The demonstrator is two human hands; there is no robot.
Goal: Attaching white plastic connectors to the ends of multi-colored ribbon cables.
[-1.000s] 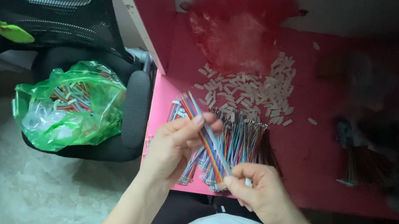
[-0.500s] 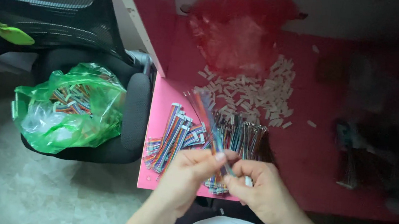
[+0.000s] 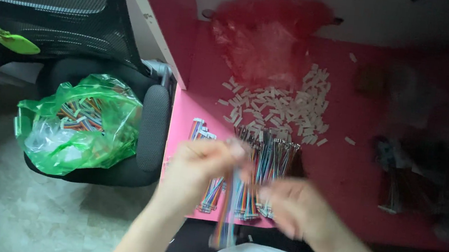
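My left hand (image 3: 196, 173) and my right hand (image 3: 302, 211) are both blurred by motion above the near edge of the pink table (image 3: 353, 180). Between them hangs a multicoloured ribbon cable (image 3: 227, 216), running down toward my lap; the left hand's fingers pinch its upper end, and the right hand's fingers close beside it. Under the hands lies a pile of the same striped cables (image 3: 266, 153). Beyond it is a heap of small white connector pieces (image 3: 281, 101).
A crumpled red plastic bag (image 3: 268, 41) lies at the back of the table. A black office chair (image 3: 103, 106) on the left carries a green plastic bag (image 3: 75, 123) with more cables. Dark, blurred items (image 3: 416, 176) sit at the table's right.
Both hands have pulled the cable nearer to my body and lower; it now hangs off the table edge. The picture has become blurred with hand motion.
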